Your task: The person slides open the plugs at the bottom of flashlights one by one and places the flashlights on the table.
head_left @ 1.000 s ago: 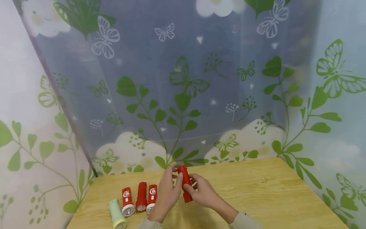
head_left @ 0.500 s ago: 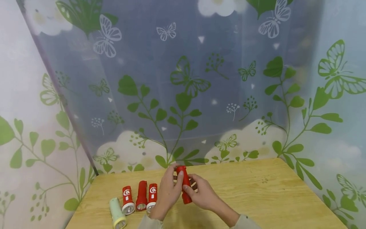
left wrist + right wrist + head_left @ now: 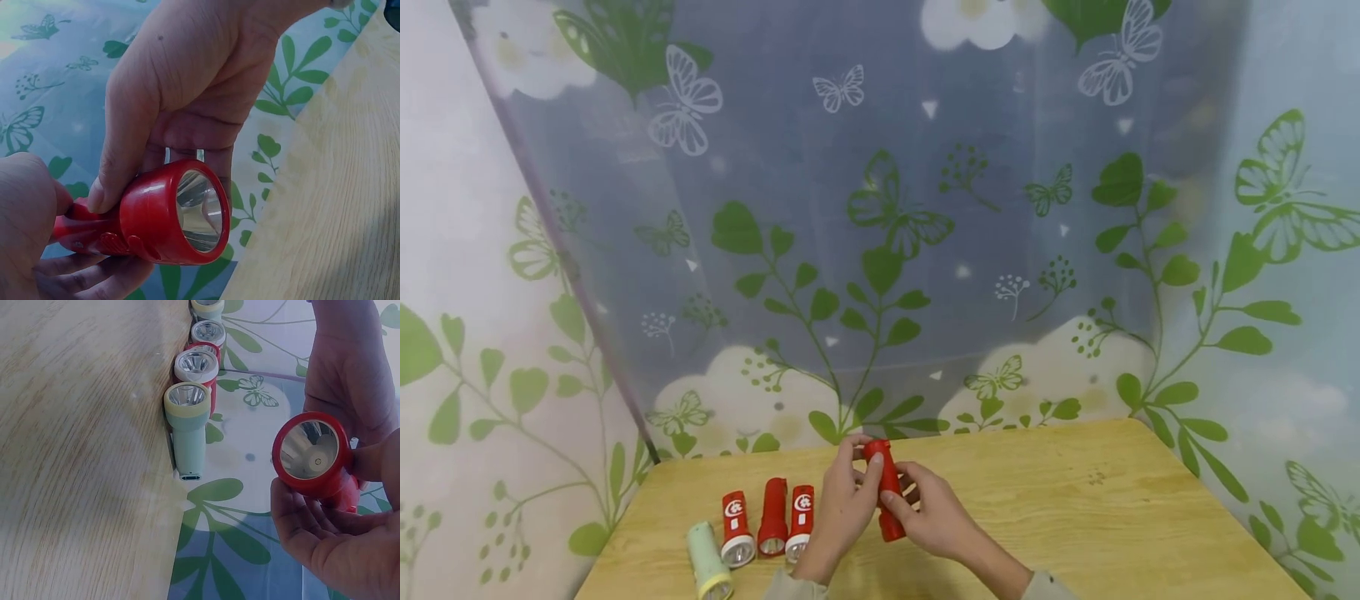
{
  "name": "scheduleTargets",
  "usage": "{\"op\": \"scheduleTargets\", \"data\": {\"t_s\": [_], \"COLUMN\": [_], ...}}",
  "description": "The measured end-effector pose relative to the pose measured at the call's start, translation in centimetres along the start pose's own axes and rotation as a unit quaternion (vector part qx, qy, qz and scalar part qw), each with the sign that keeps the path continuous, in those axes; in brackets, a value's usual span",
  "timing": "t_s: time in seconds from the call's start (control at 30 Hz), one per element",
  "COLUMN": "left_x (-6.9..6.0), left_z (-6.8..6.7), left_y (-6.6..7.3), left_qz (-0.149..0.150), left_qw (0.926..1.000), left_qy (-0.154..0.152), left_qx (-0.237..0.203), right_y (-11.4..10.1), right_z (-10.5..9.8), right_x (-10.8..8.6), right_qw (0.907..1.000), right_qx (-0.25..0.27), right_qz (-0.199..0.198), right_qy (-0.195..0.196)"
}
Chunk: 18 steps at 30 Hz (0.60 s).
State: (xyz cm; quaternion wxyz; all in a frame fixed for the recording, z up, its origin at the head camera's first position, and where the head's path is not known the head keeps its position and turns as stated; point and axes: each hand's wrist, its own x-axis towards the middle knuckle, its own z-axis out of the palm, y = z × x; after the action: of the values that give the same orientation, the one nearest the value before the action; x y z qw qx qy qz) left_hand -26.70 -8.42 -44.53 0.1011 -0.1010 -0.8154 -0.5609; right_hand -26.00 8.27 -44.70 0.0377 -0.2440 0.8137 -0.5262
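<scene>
Both hands grip one red flashlight [image 3: 150, 219] above the table [image 3: 1090, 517], short of the far edge: the left hand [image 3: 846, 504] curls round its far end, the right hand [image 3: 938, 512] its middle. Streaky wood grain runs from there to the slanted right edge, well apart; patterned cloth [image 3: 917, 333] hangs beyond the far edge. Toward the left edge lie a pale green flashlight [image 3: 706, 554], a red-and-white flashlight [image 3: 735, 521], a plain red flashlight [image 3: 773, 517] and another red-and-white one [image 3: 802, 508], partly hidden by the left arm. The glossy held body flares to a round head; only the wrist views show its silvery reflector [image 3: 200, 212]. The right wrist view shows cream-yellow heads [image 3: 187, 410] at both row ends; the head view shows one.
</scene>
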Motion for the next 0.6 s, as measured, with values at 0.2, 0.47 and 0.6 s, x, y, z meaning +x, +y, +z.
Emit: {"op": "scheduleTargets", "data": {"t_s": [0.2, 0.47, 0.6], "left_x": [-0.01, 0.22, 0.17], "left_z": [-0.14, -0.15, -0.18], "left_y": [-0.07, -0.12, -0.16], "left_qz": [-0.015, -0.009, -0.012], "left_qw": [0.9993, 0.9992, 0.9991], "left_qy": [-0.009, -0.009, -0.009], "left_qx": [-0.033, -0.037, -0.041], "right_y": [-0.03, 0.01, -0.04], "right_z": [0.07, 0.05, 0.12], "right_x": [0.06, 0.18, 0.2], "right_qw": [1.0, 0.9998, 0.9998], "right_qx": [0.003, -0.012, -0.013], "right_qz": [-0.003, -0.012, -0.009], "right_qy": [0.0, 0.008, 0.008]}}
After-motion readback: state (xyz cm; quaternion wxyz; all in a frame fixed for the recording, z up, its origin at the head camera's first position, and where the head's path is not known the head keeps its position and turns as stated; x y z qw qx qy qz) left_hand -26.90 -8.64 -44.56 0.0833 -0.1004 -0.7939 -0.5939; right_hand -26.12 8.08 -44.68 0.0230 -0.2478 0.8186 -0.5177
